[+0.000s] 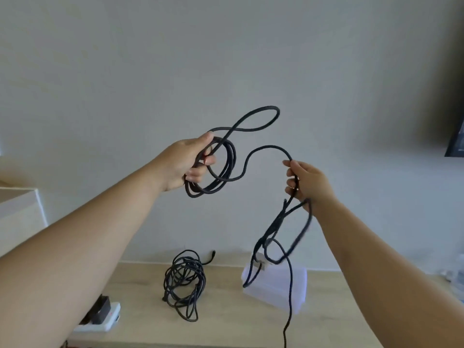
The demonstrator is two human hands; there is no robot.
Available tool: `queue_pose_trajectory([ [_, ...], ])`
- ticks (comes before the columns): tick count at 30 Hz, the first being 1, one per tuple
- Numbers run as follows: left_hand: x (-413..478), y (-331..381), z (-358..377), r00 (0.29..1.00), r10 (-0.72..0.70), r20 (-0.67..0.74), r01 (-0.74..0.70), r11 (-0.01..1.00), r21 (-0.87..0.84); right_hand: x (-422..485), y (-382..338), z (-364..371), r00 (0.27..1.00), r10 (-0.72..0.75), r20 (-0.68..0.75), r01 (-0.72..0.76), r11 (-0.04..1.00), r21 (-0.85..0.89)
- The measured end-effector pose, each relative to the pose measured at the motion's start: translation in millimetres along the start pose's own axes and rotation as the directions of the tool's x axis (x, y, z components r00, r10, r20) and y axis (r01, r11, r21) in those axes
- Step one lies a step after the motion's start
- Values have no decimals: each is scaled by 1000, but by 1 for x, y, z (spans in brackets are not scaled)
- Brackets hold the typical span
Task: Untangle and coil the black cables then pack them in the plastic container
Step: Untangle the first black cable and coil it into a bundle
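Note:
Both hands are raised in front of the wall with one black cable (pixel 251 156) strung between them. My left hand (pixel 187 163) grips several coiled loops of it, and one loop sticks up above the fingers. My right hand (pixel 305 184) holds the loose run of the same cable, whose tail hangs down in a few slack loops in front of the clear plastic container (pixel 276 287) on the wooden table (pixel 221 320). A second black cable (pixel 184 282) lies in a loose tangled bundle on the table, left of the container.
A white power strip (pixel 105 320) with a black plug in it lies at the table's left front. A white cabinet corner (pixel 17 212) stands at the left. A dark framed object (pixel 455 139) hangs at the right edge.

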State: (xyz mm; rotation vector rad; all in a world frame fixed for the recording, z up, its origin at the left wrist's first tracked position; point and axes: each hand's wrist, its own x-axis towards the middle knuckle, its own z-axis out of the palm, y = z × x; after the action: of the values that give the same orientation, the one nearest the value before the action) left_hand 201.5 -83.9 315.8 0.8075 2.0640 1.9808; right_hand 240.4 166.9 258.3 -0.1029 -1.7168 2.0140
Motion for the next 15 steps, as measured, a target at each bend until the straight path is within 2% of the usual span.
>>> queue_pose_trajectory([
  [2,-5,15,9,997,46,66,-44,998,-38,15,8,-7,998,35,-56,-45,981,-188],
  [4,-5,27,18,991,103,83,-95,992,-87,25,22,-9,999,34,-2,-32,895,-445],
  [6,-1,34,25,990,135,49,-126,980,-153,27,35,-11,986,101,131,35,647,-761],
  [7,2,34,27,991,133,17,-127,973,-191,22,40,-10,969,171,181,63,533,-844],
  [8,5,32,29,993,120,-17,-121,966,-228,19,44,-9,951,229,208,79,470,-879],
  [9,8,28,31,994,98,-54,-109,958,-264,14,47,-6,939,267,216,69,470,-880],
  [12,16,14,42,986,-1,-165,-59,932,-358,-7,55,13,942,256,218,29,583,-812],
  [14,20,5,51,974,-68,-218,-37,895,-444,-22,66,27,935,251,252,84,535,-841],
  [15,22,1,55,967,-97,-234,-30,873,-486,-30,74,33,933,259,252,73,547,-834],
])
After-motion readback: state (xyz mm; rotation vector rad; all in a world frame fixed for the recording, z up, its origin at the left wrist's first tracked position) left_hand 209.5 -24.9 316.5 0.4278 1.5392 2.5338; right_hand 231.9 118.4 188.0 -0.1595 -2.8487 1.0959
